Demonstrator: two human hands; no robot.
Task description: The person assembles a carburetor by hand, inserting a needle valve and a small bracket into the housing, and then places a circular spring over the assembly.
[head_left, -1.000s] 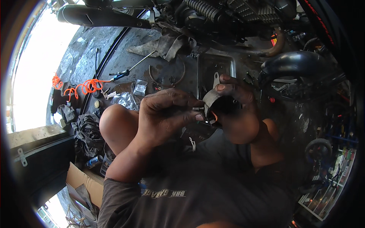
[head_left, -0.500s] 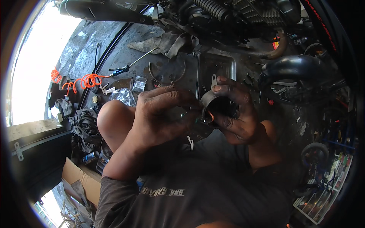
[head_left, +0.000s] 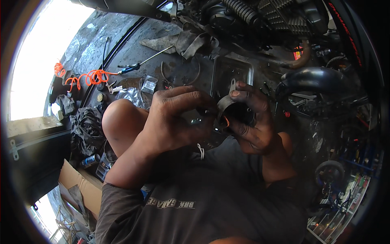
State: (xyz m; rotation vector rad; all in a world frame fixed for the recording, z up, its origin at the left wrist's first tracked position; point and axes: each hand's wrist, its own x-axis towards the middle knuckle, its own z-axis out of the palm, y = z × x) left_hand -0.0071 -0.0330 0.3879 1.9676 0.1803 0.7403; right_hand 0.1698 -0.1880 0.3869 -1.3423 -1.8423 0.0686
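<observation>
My right hand [head_left: 258, 122] grips a round, dark metal collar [head_left: 222, 106] by its right side, with the thumb inside the opening and the fingers over the top. A flat tab with a hole rises from the collar's upper edge. A bit of orange shows inside its lower left rim. My left hand [head_left: 166, 118] is right beside the collar's left edge, its thumb and fingers curled together in a pinch. Whatever lies between those fingertips is hidden. Both hands are blackened with grime and are held up over my lap.
Beyond my hands lies a metal tray [head_left: 231, 63] on the dark floor, below a motorcycle engine [head_left: 243, 24]. An air blow gun [head_left: 131, 68] with a coiled orange hose [head_left: 97, 77] and clear plastic bags [head_left: 134, 95] are at left. A black curved part [head_left: 321, 79] is at right.
My left hand's fingertips have shifted slightly beside the collar, and the gap within the pinch looks wider. The right hand keeps its hold. The whole view has tilted a little.
</observation>
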